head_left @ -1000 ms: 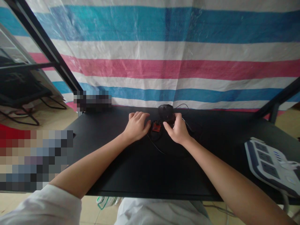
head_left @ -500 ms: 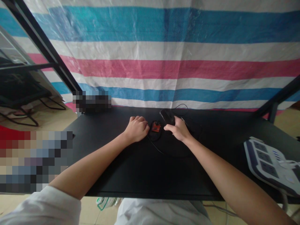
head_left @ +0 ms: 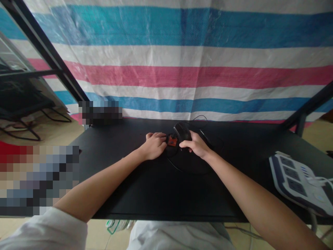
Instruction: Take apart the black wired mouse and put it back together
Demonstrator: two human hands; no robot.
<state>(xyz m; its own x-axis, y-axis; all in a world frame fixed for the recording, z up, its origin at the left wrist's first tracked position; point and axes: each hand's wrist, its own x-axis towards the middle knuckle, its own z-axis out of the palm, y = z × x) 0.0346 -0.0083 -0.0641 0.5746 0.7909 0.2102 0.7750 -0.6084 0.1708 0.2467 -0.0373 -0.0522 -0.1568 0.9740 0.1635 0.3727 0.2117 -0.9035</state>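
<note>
A black computer mouse (head_left: 182, 130) lies near the back of the black table (head_left: 145, 187), its thin black cable (head_left: 173, 163) looping over the top. My right hand (head_left: 195, 145) is wrapped round the mouse's near side. A small red and black part (head_left: 172, 140) sits just left of the mouse. My left hand (head_left: 154, 146) is curled, its fingertips pinching at that part's left edge.
A white and blue power strip (head_left: 299, 182) lies at the table's right edge. A striped blue, white and pink tarp (head_left: 182, 59) hangs behind the table. Black frame bars (head_left: 49, 59) rise at the left and right. A blurred patch (head_left: 100, 111) sits at the back left corner.
My left hand went from flat to curled and closed in on the red part. My right hand lowered the mouse and shifted it slightly left, toward the red part.
</note>
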